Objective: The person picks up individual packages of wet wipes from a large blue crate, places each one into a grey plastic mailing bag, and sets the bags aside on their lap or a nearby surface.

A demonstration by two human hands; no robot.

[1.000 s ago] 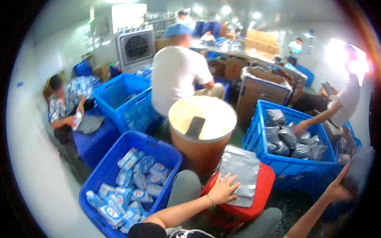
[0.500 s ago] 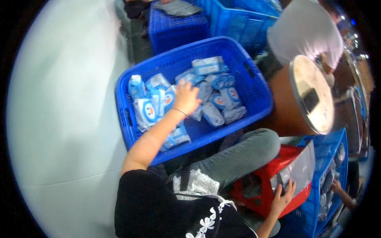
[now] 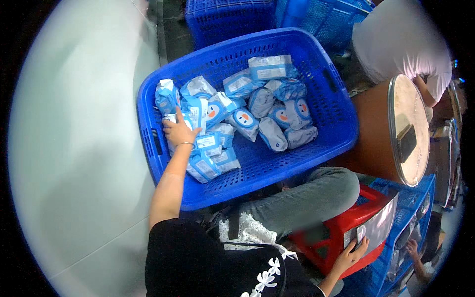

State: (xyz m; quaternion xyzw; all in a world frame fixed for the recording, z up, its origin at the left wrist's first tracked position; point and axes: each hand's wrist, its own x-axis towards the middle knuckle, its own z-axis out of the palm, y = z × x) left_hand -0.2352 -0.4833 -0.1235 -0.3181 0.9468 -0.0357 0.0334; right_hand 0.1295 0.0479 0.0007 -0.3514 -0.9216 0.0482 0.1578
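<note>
A blue plastic basket [image 3: 257, 177] holds several soft packs in blue-and-white wrapping, each with a round cartoon face or a printed panel. My left hand [image 3: 180, 132] reaches into its left side. The fingers are spread and rest on a pack there; one finger points toward the pack in the far left corner [image 3: 168, 96]. At the lower right, my right hand [image 3: 350, 258] lies with fingers spread over a flat grey plastic bag [image 3: 382, 218] on a red stool [image 3: 324, 242]. A small pale piece shows by its fingertips.
A brown drum [image 3: 371, 131] with a dark phone-like object [image 3: 407, 143] on its lid stands right of the basket. Blue crates [image 3: 230, 22] are behind; another crate [image 3: 403, 193] is at right. A pale wall-like surface [image 3: 79, 148] fills the left. A person [image 3: 403, 42] bends nearby.
My left hand has moved left, from the middle packs to those on the left side. A face-marked pack now shows in the middle. My right hand stays at the grey bag.
</note>
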